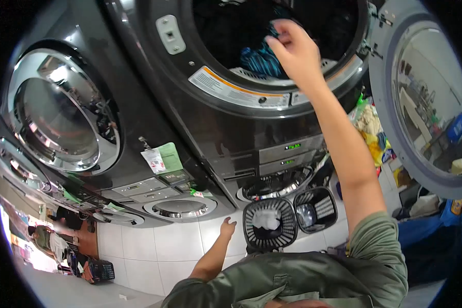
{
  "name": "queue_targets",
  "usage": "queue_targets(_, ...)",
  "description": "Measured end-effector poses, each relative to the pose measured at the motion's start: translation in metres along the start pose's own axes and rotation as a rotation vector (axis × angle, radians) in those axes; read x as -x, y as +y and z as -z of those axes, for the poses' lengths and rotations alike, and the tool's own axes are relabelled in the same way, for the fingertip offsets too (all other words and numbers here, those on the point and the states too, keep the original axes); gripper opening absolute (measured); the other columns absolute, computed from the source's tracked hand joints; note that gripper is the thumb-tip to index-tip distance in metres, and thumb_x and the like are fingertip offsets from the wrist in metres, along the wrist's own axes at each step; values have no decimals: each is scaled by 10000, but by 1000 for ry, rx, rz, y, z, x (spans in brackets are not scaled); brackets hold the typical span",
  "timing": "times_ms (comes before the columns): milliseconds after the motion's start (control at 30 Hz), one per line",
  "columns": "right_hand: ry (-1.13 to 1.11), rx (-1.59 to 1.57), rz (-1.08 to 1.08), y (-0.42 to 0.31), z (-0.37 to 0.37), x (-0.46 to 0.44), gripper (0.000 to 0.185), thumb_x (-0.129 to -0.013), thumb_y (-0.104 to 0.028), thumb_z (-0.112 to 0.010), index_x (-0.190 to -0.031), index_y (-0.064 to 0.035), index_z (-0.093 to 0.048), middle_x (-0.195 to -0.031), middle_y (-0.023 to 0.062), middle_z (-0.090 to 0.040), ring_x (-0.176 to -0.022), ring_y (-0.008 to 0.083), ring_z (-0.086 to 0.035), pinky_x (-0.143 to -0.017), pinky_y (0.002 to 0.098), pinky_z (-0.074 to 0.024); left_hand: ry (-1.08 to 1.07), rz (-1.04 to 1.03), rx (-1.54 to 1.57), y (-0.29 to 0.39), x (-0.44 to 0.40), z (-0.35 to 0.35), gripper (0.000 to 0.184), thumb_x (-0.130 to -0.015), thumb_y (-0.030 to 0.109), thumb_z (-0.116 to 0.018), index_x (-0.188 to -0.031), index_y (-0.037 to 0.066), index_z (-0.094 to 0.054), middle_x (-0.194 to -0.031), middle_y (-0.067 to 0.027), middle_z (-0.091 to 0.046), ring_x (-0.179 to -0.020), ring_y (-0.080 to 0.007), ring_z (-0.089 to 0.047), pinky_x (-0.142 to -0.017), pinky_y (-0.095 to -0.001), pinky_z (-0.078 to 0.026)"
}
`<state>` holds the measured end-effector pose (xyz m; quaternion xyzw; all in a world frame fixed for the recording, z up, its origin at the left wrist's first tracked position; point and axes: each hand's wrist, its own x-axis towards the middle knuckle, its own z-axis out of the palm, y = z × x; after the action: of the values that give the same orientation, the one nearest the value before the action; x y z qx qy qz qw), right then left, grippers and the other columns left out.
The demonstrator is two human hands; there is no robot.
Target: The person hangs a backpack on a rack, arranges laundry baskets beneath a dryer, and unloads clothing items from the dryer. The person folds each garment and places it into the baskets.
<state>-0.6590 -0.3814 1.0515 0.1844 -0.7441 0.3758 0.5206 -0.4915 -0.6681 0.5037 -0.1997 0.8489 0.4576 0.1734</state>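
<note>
My right hand is at the mouth of the open dryer drum, its fingers curled together beside a blue and black striped cloth. Whether the fingers pinch any fabric is too unclear to tell. Dark clothes fill the shadowed drum behind it. Low on the left, my left hand hangs over the white tiled floor with its fingers apart and nothing in it. To its right stands a black basket with a white cloth inside.
The round dryer door hangs open at the right. A second basket touches the first. More machines line the left. Bags and bottles crowd the space beneath the door. Another person is at far left.
</note>
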Motion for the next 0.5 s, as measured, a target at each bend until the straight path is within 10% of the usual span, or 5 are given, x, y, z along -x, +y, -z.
queue_targets(100, 244, 389, 171, 5, -70, -80, 345, -741, -216, -568, -1041, -54, -517, -1034, 172, -514, -981, 269, -488, -827, 402, -390, 59, -125, 4, 27, 11, 9, 530, -696, 283, -633, -1144, 50, -471, -1059, -211, -539, -1000, -297, -517, -824, -331, -407)
queue_targets(200, -165, 573, 113, 10, -79, -135, 288, -745, -281, -536, -968, -104, -577, -1064, 205, -508, -1038, 371, -456, -866, 476, -372, -28, -150, 238, 61, 42, 17, 435, -759, 188, -602, -1137, 14, -473, -1091, -142, -537, -1031, -221, -493, -868, -297, -369)
queue_targets(333, 515, -593, -373, -38, -18, -127, 197, -796, -182, -486, -872, -15, -560, -754, 125, -566, -676, 270, -548, -638, 335, -446, -340, -166, 507, 125, 86, 53, 348, -791, 270, -559, -1084, 90, -512, -1003, -29, -559, -912, -100, -503, -766, -286, -380)
queue_targets(400, 615, -817, -237, -35, 13, -93, 179, -806, -185, -514, -882, -26, -542, -739, 96, -540, -582, 211, -516, -580, 307, -451, -426, -361, 534, 168, 98, 65, 432, -798, 338, -549, -1164, 127, -457, -1064, -46, -545, -970, -133, -496, -795, -309, -378)
queue_targets(500, 406, -1258, -524, -41, 56, 12, 314, -674, 11, -534, -983, 42, -492, -951, 202, -537, -895, 312, -521, -750, 333, -425, -822, -578, 957, 262, 128, 88, 641, -775, 511, -489, -1277, 154, -312, -1251, -105, -400, -1091, -215, -445, -879, -367, -363)
